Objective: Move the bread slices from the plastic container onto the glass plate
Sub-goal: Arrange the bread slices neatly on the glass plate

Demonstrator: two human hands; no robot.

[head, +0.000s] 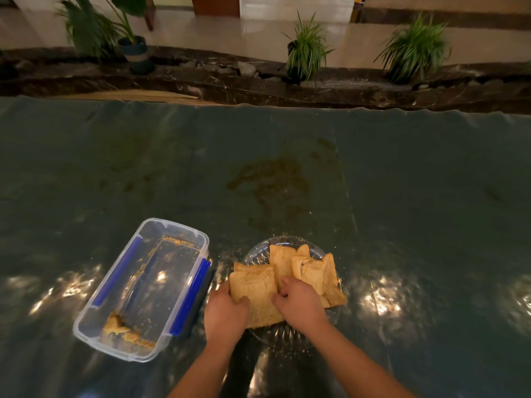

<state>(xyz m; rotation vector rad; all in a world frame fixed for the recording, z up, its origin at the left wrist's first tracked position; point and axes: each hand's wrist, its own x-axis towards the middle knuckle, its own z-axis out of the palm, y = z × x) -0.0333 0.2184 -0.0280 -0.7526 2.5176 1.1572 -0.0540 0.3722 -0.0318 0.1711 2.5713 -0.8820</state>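
A clear glass plate (260, 251) lies near the table's front edge, with several toasted bread slices on it. Both hands hold the nearest bread slice (254, 285) at the plate's left front. My left hand (225, 313) grips its left edge with the thumb on top. My right hand (300, 304) pinches its right edge. Two more slices (313, 272) lie overlapping behind and to the right. The clear plastic container (184, 234) with blue clips stands open to the left of the plate. It holds only bread scraps and crumbs (120, 328) in its near corner.
A dark green shiny cloth (402, 182) with a brown stain (273, 182) covers the table. Beyond its far edge runs a dark stone ledge with potted plants (306, 50).
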